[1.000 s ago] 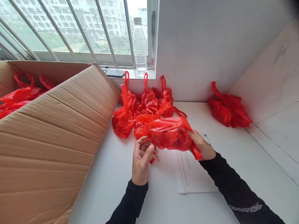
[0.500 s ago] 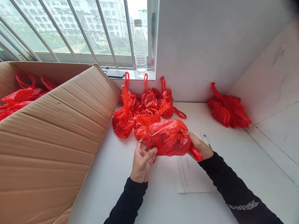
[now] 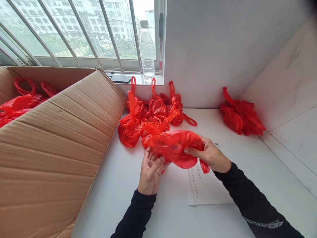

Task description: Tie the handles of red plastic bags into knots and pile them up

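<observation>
Between my two hands, above the white table [image 3: 109, 195], is a red plastic bag [image 3: 173, 145] with dark shapes showing faintly through it. My left hand [image 3: 152, 172] grips its left end from below, thumb in front. At the right end my right hand [image 3: 209, 153] pinches the bag, thumb across the front and the fingers hidden behind. A loose red end hangs below my right hand. Just behind the held bag stand several knotted red bags [image 3: 130, 132] against the wall. A sheet of paper with handwritten numbers [image 3: 208, 191] lies beneath my right hand.
A large cardboard box [image 3: 54, 148] with red bags [image 3: 22, 100] inside fills the left side. Crumpled red bags [image 3: 242, 115] lie in the far right corner. A water bottle [image 3: 147, 53] and a phone [image 3: 121, 78] rest on the windowsill. A pen [image 3: 216, 144] shows partly behind my right hand.
My right hand has shifted right, its thumb now over the front of the bag. The bag's right part has changed shape and sagged slightly. My left hand has barely moved.
</observation>
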{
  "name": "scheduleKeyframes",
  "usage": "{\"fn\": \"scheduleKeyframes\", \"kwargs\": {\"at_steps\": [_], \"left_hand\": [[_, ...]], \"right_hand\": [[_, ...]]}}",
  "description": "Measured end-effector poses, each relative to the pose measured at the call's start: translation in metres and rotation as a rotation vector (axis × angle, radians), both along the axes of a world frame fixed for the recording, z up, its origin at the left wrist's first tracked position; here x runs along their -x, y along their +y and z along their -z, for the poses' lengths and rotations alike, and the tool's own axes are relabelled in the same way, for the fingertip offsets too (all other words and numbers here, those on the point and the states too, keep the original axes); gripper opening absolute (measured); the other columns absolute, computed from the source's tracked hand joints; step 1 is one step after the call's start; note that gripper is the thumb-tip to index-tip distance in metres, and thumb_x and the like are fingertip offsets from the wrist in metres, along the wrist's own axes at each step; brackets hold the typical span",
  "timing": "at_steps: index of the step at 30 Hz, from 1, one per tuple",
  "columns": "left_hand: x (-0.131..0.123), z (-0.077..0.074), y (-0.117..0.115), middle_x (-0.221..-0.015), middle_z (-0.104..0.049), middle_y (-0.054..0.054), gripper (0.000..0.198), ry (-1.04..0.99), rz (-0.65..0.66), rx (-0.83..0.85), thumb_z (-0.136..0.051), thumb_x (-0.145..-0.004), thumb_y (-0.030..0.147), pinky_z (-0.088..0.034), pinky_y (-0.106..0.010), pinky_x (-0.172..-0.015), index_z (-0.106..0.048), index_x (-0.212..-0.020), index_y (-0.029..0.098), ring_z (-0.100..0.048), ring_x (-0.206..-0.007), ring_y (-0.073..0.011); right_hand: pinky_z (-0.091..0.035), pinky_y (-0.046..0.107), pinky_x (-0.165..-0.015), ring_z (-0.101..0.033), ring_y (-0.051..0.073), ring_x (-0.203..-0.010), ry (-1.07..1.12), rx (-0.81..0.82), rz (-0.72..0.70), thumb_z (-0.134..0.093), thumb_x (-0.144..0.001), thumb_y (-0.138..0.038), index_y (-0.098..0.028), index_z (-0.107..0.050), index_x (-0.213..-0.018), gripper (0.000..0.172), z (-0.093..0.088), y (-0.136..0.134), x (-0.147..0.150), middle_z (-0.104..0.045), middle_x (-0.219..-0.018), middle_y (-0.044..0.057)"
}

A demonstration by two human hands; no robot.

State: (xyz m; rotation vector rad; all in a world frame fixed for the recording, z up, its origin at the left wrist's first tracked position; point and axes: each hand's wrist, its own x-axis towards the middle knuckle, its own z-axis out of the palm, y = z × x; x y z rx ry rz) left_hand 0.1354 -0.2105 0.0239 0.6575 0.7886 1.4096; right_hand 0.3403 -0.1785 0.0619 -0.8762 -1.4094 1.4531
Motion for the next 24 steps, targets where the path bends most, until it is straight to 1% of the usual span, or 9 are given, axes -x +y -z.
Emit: {"fn": "scheduleKeyframes", "kwargs": {"at_steps": [4,6,9,12,14,16,18,21,24], "left_hand": [[-0.002,-0.002,-0.003,-0.135,-0.059,-0.013,0.061,0.006,0.118,0.029,-0.079,-0.077,0.032,-0.059,-0.044,-0.088,-0.053,-0.132,0.025,-0.067,-0.110,-0.0304],[-0.003,-0.006,-0.007,-0.129,-0.064,-0.017,0.053,0.004,0.230,0.014,-0.074,-0.082,0.041,-0.059,-0.046,-0.084,-0.059,-0.128,0.020,-0.068,-0.107,-0.0346],[-0.006,-0.012,-0.012,-0.126,-0.067,-0.016,0.046,-0.086,0.290,-0.032,-0.064,-0.088,0.051,-0.058,-0.051,-0.087,-0.064,-0.123,0.020,-0.063,-0.117,-0.0382],[-0.006,-0.013,-0.012,-0.129,-0.068,-0.009,0.039,-0.136,0.178,-0.025,-0.069,-0.086,0.037,-0.054,-0.051,-0.098,-0.065,-0.124,0.025,-0.058,-0.126,-0.0362],[-0.002,-0.010,-0.010,-0.122,-0.071,-0.007,0.040,-0.121,0.110,0.008,-0.073,-0.082,0.027,-0.053,-0.049,-0.100,-0.067,-0.121,0.025,-0.060,-0.123,-0.0351],[0.001,-0.007,-0.008,-0.115,-0.074,-0.006,0.036,-0.118,0.065,0.037,-0.074,-0.079,0.024,-0.053,-0.049,-0.100,-0.070,-0.115,0.023,-0.063,-0.119,-0.0348],[0.004,-0.006,-0.007,-0.109,-0.076,-0.006,0.031,-0.124,0.035,0.053,-0.075,-0.077,0.022,-0.053,-0.048,-0.100,-0.071,-0.108,0.021,-0.065,-0.116,-0.0342],[0.004,-0.009,-0.009,-0.104,-0.076,-0.005,0.033,-0.131,0.017,0.063,-0.077,-0.075,0.016,-0.053,-0.046,-0.100,-0.072,-0.108,0.020,-0.066,-0.115,-0.0326],[0.003,-0.012,-0.010,-0.101,-0.077,-0.005,0.040,-0.135,0.020,0.064,-0.078,-0.073,0.012,-0.053,-0.045,-0.101,-0.072,-0.111,0.021,-0.067,-0.114,-0.0322]], "right_hand": [[-0.057,0.039,-0.085,-0.067,0.025,-0.096,-0.104,-0.220,0.154,-0.072,-0.087,-0.030,-0.026,-0.074,-0.097,0.011,-0.010,-0.009,-0.001,-0.070,-0.107,0.005],[-0.056,0.040,-0.089,-0.065,0.026,-0.105,-0.199,-0.366,0.188,-0.067,-0.088,-0.020,-0.028,-0.075,-0.098,0.016,-0.013,-0.014,-0.001,-0.067,-0.116,0.006],[-0.055,0.040,-0.091,-0.065,0.025,-0.109,-0.367,-0.567,0.104,-0.057,-0.085,-0.005,-0.029,-0.076,-0.100,0.034,-0.016,-0.020,0.001,-0.066,-0.120,0.006],[-0.054,0.042,-0.096,-0.062,0.026,-0.115,-0.494,-0.669,-0.068,-0.060,-0.084,-0.004,-0.032,-0.075,-0.107,0.039,-0.020,-0.025,0.002,-0.063,-0.126,0.006],[-0.051,0.045,-0.100,-0.058,0.029,-0.121,-0.532,-0.655,-0.171,-0.071,-0.082,-0.014,-0.034,-0.071,-0.119,0.042,-0.025,-0.028,0.001,-0.059,-0.135,0.007],[-0.048,0.047,-0.105,-0.055,0.031,-0.126,-0.518,-0.597,-0.220,-0.080,-0.079,-0.028,-0.035,-0.064,-0.131,0.054,-0.030,-0.029,-0.001,-0.054,-0.142,0.008],[-0.044,0.048,-0.110,-0.053,0.032,-0.130,-0.455,-0.505,-0.165,-0.074,-0.085,-0.042,-0.033,-0.060,-0.135,0.053,-0.033,-0.028,-0.005,-0.055,-0.143,0.008],[-0.047,0.048,-0.107,-0.056,0.030,-0.127,-0.404,-0.310,0.029,-0.060,-0.095,-0.047,-0.031,-0.060,-0.133,0.042,-0.031,-0.023,-0.009,-0.060,-0.137,0.008],[-0.052,0.048,-0.101,-0.060,0.031,-0.121,-0.482,-0.137,0.041,-0.068,-0.089,-0.048,-0.028,-0.055,-0.137,0.054,-0.025,-0.017,-0.010,-0.064,-0.130,0.010]]}}
